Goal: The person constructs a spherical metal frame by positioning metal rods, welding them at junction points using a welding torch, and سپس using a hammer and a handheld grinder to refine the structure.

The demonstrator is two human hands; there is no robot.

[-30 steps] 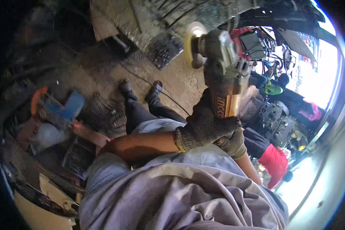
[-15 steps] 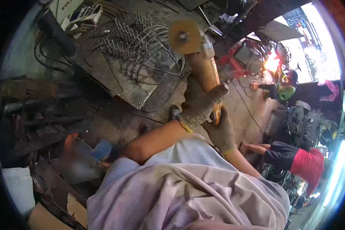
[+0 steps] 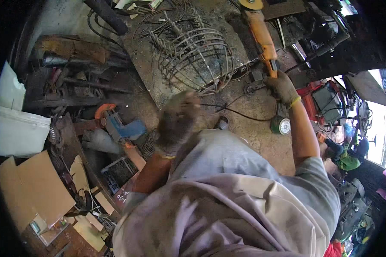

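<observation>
My right hand [image 3: 283, 89], in a grey-brown knit glove, is closed round the rear end of an orange angle grinder [image 3: 262, 38]. The tool stretches away from me, and its tan disc [image 3: 251, 4] is partly cut off by the top edge. Across my body, my left hand [image 3: 176, 122] wears the same sort of glove and is apart from the grinder. Motion smears its fingers. Beyond it, on a dirty metal worktop [image 3: 146, 70], lies a bundle of bent metal rods [image 3: 197, 60] forming a rounded cage.
A blue and orange tool [image 3: 126, 126] stands on the left, near cardboard sheets [image 3: 34, 192] and a white container [image 3: 21, 130]. Dark cable [image 3: 244, 116] crosses the floor below the worktop. A person in green [image 3: 349, 159] is at the far right, near a red-framed machine [image 3: 326, 100].
My left hand has let go of the grinder and moved to the left. My right hand has carried the grinder farther out and to the right. The view has turned left.
</observation>
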